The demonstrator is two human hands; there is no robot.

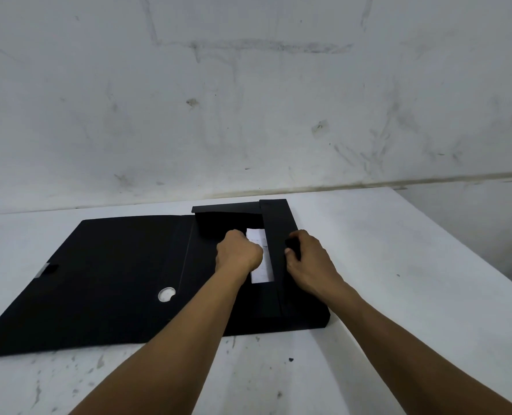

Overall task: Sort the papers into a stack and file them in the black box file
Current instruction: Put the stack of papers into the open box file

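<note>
Box file: the black box file (123, 277) lies open and flat on the white table (398, 265), a little left of the middle. It is matt black all over.
Lid: the wide lid (99, 265) is folded out to the left and lies flat. It has a round finger hole (166, 294) near the spine and a small grey and black tab (46, 269) at its far left edge.
Tray: the tray part is on the right, with black flaps at the far side and along the right side (277, 232).
Papers: the white papers (262, 256) lie inside the tray. Only a narrow strip with faint print shows between the two hands.
Left hand: the left hand (238, 254) is curled into a loose fist and rests on the papers; if it grips something, I cannot tell.
Right hand: the right hand (307, 262) is at the long right flap, fingers bent around its edge, the thumb on the inner side, so it is closed on the flap.
Table: the surface is white, with grey scuffs and small dark specks near the front.
Wall: a stained pale wall (248, 100) stands behind the table.
</note>
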